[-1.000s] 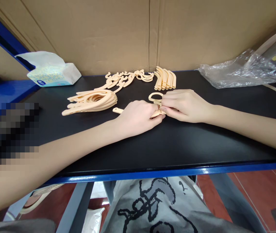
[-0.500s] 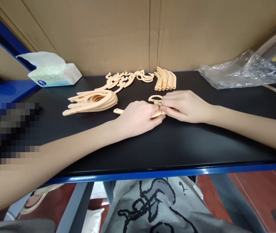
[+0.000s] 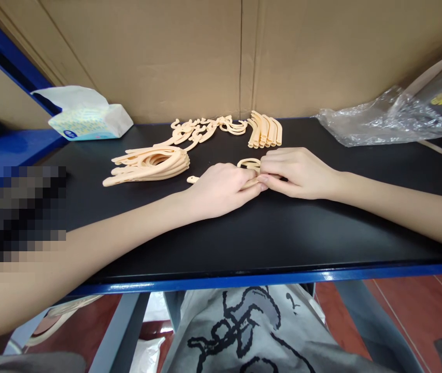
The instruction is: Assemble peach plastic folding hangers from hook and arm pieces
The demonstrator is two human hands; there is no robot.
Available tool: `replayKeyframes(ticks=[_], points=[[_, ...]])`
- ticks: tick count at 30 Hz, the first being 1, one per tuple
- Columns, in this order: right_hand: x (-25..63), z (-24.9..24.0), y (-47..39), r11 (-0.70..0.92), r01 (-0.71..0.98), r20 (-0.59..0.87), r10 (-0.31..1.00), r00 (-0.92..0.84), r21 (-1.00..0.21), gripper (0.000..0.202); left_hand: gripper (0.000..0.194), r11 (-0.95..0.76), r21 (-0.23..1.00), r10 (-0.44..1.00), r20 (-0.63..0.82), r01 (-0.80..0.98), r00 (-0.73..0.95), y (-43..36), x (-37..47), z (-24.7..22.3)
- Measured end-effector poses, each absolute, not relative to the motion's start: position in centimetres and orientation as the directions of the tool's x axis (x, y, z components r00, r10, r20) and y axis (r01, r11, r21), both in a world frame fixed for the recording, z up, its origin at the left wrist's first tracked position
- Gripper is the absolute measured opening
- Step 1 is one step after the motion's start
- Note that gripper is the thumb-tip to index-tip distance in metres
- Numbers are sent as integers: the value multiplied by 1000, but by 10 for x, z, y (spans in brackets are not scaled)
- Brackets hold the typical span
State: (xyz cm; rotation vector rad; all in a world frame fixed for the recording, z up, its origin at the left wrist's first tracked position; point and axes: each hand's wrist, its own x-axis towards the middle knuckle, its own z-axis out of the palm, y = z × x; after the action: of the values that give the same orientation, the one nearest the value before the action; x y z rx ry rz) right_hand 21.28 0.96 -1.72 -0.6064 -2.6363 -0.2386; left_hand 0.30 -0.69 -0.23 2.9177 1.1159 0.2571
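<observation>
My left hand (image 3: 221, 190) is closed around a beige plastic hanger arm (image 3: 193, 180), whose holed end sticks out past the knuckles on the left. Close against it, my right hand (image 3: 296, 172) pinches parts at the same joint, its thumb and fingers meeting my left fingertips. A curved beige hanger hook (image 3: 248, 162) shows just behind the fingers, beside my right hand. How the pieces fit together is hidden by the fingers. To the left lies a stack of beige folding hangers (image 3: 151, 165).
Loose beige hooks (image 3: 201, 129) lie at the back of the black tabletop (image 3: 221, 243). Beside them is a row of bent beige tubes (image 3: 264, 130). A tissue pack (image 3: 92, 122) stands back left; a clear plastic bag (image 3: 364, 122) lies back right. Cardboard (image 3: 166, 57) rises behind.
The beige arm between my hands has shifted slightly, and its far end now shows under my right fingers. Both hands stay pressed together; the whole view has moved a little.
</observation>
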Motion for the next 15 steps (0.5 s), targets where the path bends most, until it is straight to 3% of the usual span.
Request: replayKeyframes(ticks=[7,11,15], points=[[213,-19,10,894,448,459,389,-799,21,33,39,-687,152,727,117,711,677,-8,3,-2],[212,-20,10,890,451,459,378,-804,58,31,43,-679,206,733,147,705,664,-6,1,-3],[211,-20,8,843,538,452,481,-752,-3,30,40,-663,278,745,156,695,648,-6,1,-3]])
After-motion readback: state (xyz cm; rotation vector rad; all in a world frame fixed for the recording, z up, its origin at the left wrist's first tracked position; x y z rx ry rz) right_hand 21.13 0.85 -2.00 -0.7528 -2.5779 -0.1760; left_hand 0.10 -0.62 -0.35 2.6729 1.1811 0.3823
